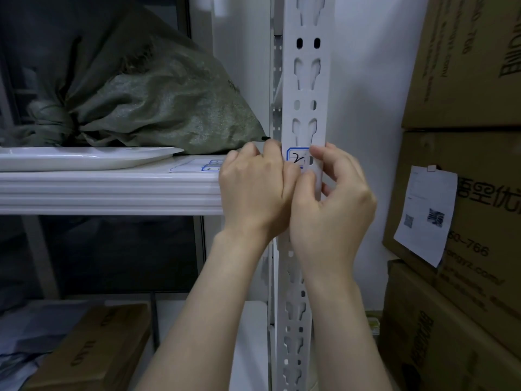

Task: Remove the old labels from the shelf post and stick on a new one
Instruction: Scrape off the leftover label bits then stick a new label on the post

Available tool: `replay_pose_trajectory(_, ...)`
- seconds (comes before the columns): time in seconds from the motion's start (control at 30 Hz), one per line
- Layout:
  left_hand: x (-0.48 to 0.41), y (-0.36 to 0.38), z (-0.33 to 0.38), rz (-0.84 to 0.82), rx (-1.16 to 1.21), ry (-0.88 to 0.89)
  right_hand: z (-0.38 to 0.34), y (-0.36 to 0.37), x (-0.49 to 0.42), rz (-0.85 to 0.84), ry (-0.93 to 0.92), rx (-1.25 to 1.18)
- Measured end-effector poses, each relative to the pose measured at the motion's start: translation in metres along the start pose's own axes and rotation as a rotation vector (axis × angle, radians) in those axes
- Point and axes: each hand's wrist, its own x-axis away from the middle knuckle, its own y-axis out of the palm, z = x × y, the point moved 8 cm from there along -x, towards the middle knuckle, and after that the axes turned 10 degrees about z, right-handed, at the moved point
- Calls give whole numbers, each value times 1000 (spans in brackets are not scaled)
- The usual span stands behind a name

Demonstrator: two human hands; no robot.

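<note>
Label [296, 158] — thin paper, likely to tear, best peeled from a corner — sits on the front of the post [306, 80], right hand [335, 193] pinching its lower edge, left hand [253, 187] curled against the post, hold unclear.

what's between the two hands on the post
In the head view, the blue-bordered label on the shelf post sits between the left hand and right hand.

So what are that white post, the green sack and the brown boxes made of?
Post: likely painted metal, matte white, with punched slots. Sack: woven plastic by its look; a fine weave shows, dull green. Boxes: probably corrugated cardboard, plain brown with printed text.
</note>
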Motion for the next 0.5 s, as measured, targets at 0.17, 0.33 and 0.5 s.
replay_pose_trajectory(0.17, 0, 0, -2, -39, 0, -25, 1, 1, 2, 1, -11, 19)
replay_pose_trajectory(0.33, -1, -3, 0, -34, 10, -23, 1, -1, 2, 4, 10, 13)
replay_pose_trajectory(0.5, 0, 0, -1, -42, -12, -21, 1, -1, 2, 11, -3, 27)
